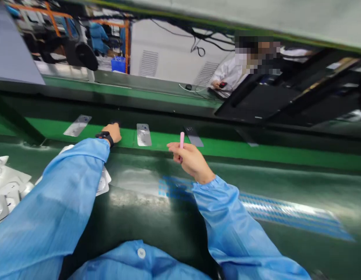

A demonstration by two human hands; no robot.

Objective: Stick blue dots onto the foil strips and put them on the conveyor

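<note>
Blue smock (116, 266) — panels (143, 136) on green strip (127, 138) — white wall (173, 50).

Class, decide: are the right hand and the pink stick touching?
Touching: the head view shows the right hand gripping the pink stick, whose upper end juts out.

Beyond the far edge of the green surface (130, 223), a white wall (174, 46) broken by louvred vents (149, 64) is flanked at left by orange framing (127, 44) and a blue bin (118, 64). Black cables (187, 28) are strung beneath a pale overhead panel (285, 19); light is reflected in the surface.
</note>
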